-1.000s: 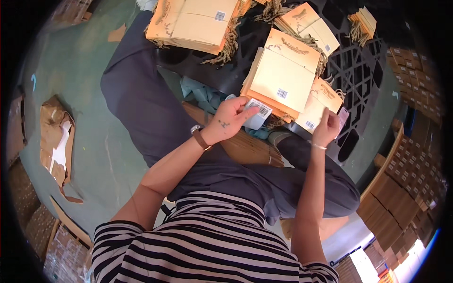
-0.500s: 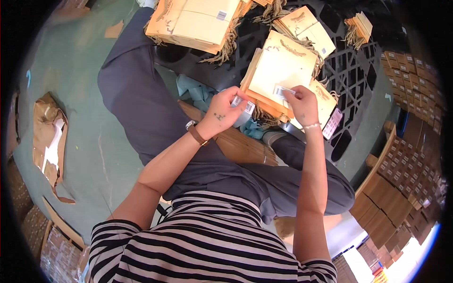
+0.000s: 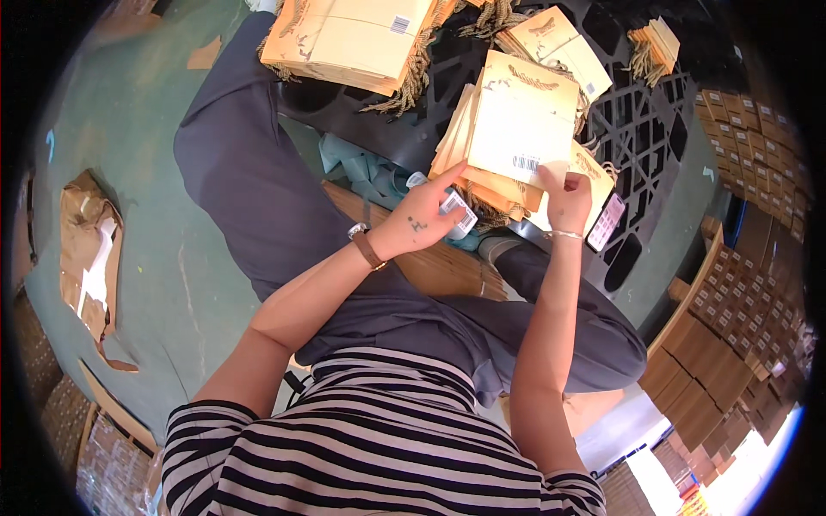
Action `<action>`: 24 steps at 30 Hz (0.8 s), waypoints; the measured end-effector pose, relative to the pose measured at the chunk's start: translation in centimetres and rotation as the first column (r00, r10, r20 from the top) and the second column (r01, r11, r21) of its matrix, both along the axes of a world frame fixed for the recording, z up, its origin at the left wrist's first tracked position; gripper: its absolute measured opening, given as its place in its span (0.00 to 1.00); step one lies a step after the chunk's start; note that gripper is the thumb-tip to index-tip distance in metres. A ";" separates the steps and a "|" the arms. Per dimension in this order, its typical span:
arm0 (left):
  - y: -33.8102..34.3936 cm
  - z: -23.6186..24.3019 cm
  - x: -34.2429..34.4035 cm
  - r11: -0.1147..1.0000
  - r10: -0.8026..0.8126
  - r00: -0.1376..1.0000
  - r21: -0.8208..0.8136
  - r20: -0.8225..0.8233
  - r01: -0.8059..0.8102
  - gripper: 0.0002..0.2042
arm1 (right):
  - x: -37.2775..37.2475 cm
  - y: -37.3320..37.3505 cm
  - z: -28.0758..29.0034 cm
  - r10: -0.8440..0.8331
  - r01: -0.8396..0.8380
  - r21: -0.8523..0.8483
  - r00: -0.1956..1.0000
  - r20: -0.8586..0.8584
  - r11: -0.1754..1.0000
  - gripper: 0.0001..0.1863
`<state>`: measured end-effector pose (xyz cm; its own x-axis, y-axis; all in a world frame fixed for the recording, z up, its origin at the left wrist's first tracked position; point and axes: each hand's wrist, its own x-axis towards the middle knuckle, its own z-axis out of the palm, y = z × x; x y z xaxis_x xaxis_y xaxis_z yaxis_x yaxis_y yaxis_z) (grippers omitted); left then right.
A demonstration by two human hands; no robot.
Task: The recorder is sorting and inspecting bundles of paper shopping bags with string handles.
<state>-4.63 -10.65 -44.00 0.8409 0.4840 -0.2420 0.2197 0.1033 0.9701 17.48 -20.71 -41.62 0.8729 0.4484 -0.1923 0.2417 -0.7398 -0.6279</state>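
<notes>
A stack of flat, cream-coloured paper bags (image 3: 520,112) with twisted rope handles lies before me. On the top bag, near its lower edge, is a white barcode label (image 3: 526,162). My right hand (image 3: 568,202) is at that bag's lower right corner, thumb on top and fingers curled by the edge. In my left hand (image 3: 422,225) is a roll of white barcode labels (image 3: 460,215), with the thumb across it. The left index finger stretches out to the stack's lower left edge. My left palm hides part of the roll.
Another bag stack (image 3: 344,39) lies at the upper left, with a smaller labelled stack (image 3: 564,56) at the upper right. They rest on a black plastic pallet (image 3: 628,129). A phone (image 3: 606,222) lies right of my right hand. Stacked cartons (image 3: 740,301) stand far right.
The label that was pinched in my right hand is now on the top bag. My right hand has shifted to the bag's corner. My left index finger has extended to the stack.
</notes>
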 end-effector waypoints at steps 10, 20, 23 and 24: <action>0.4 0.7 -0.8 0.998 -0.023 1.000 -0.052 -0.012 0.022 0.30 | 6.5 -6.1 2.8 -0.052 0.459 0.664 0.843 -0.536 0.590 0.14; 0.0 -1.5 0.1 0.984 0.062 0.982 -0.175 0.180 -0.030 0.18 | 9.4 -17.7 -11.1 -0.410 0.529 0.355 0.839 -0.358 0.771 0.15; -0.3 -0.7 0.6 0.949 0.089 0.983 -0.315 0.162 -0.034 0.09 | 8.8 -17.9 -12.4 -0.297 0.359 -0.233 0.918 0.261 0.904 0.11; 0.0 -0.8 0.1 0.951 0.107 0.984 -0.303 0.141 -0.060 0.09 | 6.8 -14.6 -10.9 -0.309 0.338 -0.056 0.907 0.285 0.940 0.09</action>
<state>-4.51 -10.69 -44.78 0.8389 0.4804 -0.2560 0.0484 0.4027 0.9141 24.31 -35.29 -52.55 0.9916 0.1230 0.0397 0.1266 -0.8622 -0.4905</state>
